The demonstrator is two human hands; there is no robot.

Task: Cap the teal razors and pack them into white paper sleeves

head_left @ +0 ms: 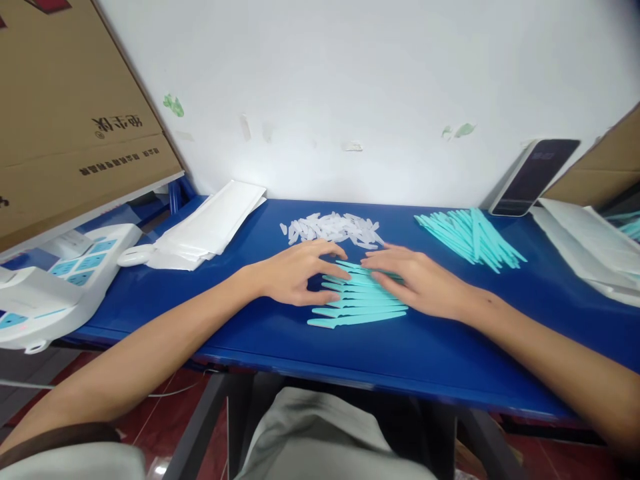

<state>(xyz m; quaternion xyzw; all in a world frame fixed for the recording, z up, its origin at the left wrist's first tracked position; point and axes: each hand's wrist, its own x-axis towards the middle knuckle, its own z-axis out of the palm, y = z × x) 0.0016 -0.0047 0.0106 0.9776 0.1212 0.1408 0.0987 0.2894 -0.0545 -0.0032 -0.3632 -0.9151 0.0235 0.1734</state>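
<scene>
Several turquoise eyebrow razors [370, 309] lie side by side in a fanned row on the blue table. My left hand [300, 272] is at their left ends, fingers apart and slightly bent, the fingertips over or touching the upper razors. From the right, my right hand [417, 277] reaches over the far razors, with its fingers stretched out and partly covering them. Neither hand shows anything gripped. Just beyond my fingers is a loose heap of small translucent white caps [333, 228]. A second, messier pile of turquoise razors [473, 237] rests farther right.
White padded envelopes [215, 223] are stacked at the left, beside a white power strip [95, 267] with blue sockets. A phone [537, 177] leans at the back right, near more white envelopes [595, 247]. A large cardboard box [75, 113] stands at the left against the white wall.
</scene>
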